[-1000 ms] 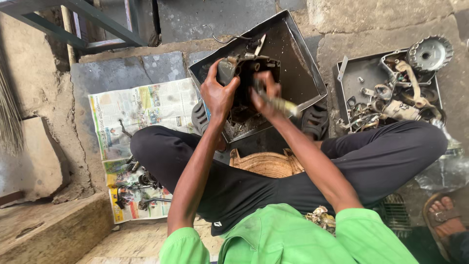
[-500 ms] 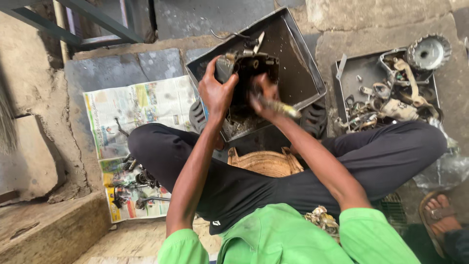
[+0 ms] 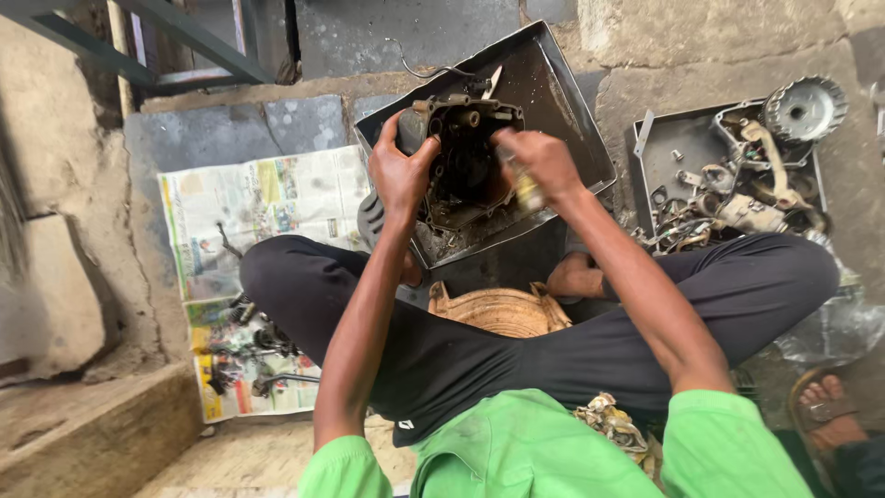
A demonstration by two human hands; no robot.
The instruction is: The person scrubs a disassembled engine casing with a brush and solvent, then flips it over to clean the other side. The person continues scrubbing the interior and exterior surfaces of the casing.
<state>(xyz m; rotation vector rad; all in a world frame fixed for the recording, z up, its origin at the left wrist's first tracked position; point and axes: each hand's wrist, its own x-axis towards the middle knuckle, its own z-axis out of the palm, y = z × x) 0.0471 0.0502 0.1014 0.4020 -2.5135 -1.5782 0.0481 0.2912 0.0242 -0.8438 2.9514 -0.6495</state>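
Note:
I sit cross-legged on the ground in black trousers. My left hand (image 3: 402, 169) grips the left edge of a dark, greasy engine casing (image 3: 464, 166) and holds it upright over a black metal tray (image 3: 562, 101). Against the casing's right side, my right hand (image 3: 539, 159) is closed around a small yellowish brush-like tool (image 3: 527, 192), which is blurred. The casing's open inner face is turned toward me.
A grey tray (image 3: 668, 152) at the right holds several engine parts and a toothed gear (image 3: 805, 109). Newspaper sheets (image 3: 263, 207) with small parts lie at the left. A woven basket (image 3: 501, 309) sits between my legs. Another person's sandalled foot (image 3: 830, 406) is at lower right.
The casing has been turned and raised slightly in my left hand. My right hand with the tool has shifted against its right side.

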